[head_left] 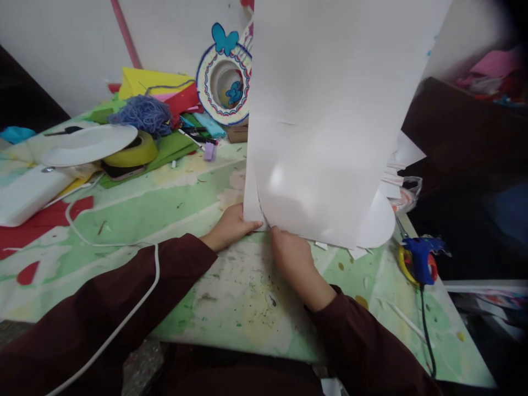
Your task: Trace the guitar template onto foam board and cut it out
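A large white sheet of card (pixel 322 137) stands up from the table in front of me, its lower right corner rounded. My left hand (pixel 231 224) pinches the lower left corner of the card between thumb and fingers. Beside it, my right hand (pixel 292 252) is closed at the bottom edge. Thin dark blades, like those of scissors (pixel 264 215), run from it into the card; their handles are hidden in my fist. A curved line rises from the blades near the card's left edge. Small white paper scraps (pixel 358 252) lie below the card.
Left are a white plate (pixel 93 144), yellow tape (pixel 136 151), blue yarn (pixel 142 114) and a white cable (pixel 154 269) crossing my left sleeve. A decorated round container (pixel 204 82) stands behind. Right, a blue glue gun (pixel 421 261) lies near the table edge.
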A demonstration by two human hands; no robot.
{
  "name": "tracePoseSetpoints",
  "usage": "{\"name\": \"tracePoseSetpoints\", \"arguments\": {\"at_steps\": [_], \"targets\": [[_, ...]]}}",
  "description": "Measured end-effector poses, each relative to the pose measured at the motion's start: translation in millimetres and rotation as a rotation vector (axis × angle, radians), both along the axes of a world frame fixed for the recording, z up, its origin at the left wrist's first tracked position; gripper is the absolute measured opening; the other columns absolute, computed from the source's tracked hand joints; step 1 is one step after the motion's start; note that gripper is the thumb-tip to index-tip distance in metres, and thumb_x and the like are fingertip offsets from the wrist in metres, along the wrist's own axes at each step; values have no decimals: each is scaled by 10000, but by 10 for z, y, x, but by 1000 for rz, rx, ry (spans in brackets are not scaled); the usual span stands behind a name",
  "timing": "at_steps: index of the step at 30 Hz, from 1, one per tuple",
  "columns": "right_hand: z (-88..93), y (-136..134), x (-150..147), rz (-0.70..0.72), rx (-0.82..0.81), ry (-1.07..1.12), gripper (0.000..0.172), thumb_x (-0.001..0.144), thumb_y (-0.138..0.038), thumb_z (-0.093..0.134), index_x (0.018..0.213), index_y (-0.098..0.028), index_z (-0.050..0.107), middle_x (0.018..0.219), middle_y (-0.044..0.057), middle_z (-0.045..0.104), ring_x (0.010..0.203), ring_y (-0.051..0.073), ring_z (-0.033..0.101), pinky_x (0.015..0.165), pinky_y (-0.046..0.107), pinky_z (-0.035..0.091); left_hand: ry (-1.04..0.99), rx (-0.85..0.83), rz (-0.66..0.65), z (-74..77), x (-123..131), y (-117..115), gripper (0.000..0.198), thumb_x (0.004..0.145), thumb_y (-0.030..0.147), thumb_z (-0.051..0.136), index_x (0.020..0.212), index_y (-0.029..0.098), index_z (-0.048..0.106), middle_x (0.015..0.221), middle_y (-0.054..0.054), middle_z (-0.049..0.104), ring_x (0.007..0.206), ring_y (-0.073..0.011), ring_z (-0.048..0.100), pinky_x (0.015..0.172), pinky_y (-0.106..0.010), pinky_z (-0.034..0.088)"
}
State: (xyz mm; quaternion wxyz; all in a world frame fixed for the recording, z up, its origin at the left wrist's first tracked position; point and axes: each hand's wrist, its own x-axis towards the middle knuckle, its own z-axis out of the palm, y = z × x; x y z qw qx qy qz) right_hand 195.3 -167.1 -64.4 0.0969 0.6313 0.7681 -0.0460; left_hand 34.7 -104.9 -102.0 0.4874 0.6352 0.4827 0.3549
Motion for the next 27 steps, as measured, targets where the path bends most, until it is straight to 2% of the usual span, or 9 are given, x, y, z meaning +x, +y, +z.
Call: {"name": "tracePoseSetpoints", "arguments": {"at_steps": [7,12,15,18,20,22,25,27], "targets": [[18,-48,24,-13,-34,33,175,882,-108,378,990,-163,504,821,89,666,758,205,660,637,280,467,46,51,3,29,9,-18,175,661,267,686,770,150,615,588,-1,613,515,-150,549,489,-248,415],[31,-116,55,-23,-52,20,186,889,-110,363,984,-163,514,860,97,669,759,209,659,625,285,460,28,23,-10,-4,8,-12,165,671,268,675,766,146,615,577,-11,613,511,-159,565,493,-262,440],[1,-197,134,-32,-76,-12,207,871,-90,371,1002,-159,514,837,92,665,740,207,658,598,273,443,-4,23,73,-29,-37,56,191,685,286,667,798,150,595,630,-19,624,502,-152,571,477,-260,452],[2,-304,223,-54,-91,11,213,878,-106,358,1008,-166,515,800,78,663,700,203,650,565,263,416,-44,-4,164,-37,-95,145,301,675,299,677,906,147,560,719,-28,627,478,-142,564,453,-267,463],[65,-397,251,-90,-86,129,190,907,-162,338,961,-175,520,781,69,662,689,191,639,569,256,407,-43,-5,177,-28,-122,185,367,674,307,678,971,144,540,743,-31,625,490,-150,570,466,-281,475],[201,-517,249,-115,-46,366,204,932,-259,326,895,-191,514,753,53,651,685,181,623,586,257,414,-14,53,188,-7,-136,199,429,665,310,687,1032,145,536,835,-56,644,627,-193,619,574,-320,512],[509,-720,253,-104,65,826,280,910,-453,362,837,-222,503,702,33,626,658,169,603,586,267,450,44,138,243,23,-133,187,542,646,326,702,1124,151,517,1066,-107,619,943,-277,599,815,-412,487],[722,-826,316,-61,177,1058,368,852,-590,371,793,-258,520,592,14,572,552,168,566,502,276,450,78,129,285,18,-120,176,595,647,340,704,1164,147,484,1120,-125,591,1023,-301,563,890,-452,445]]}}
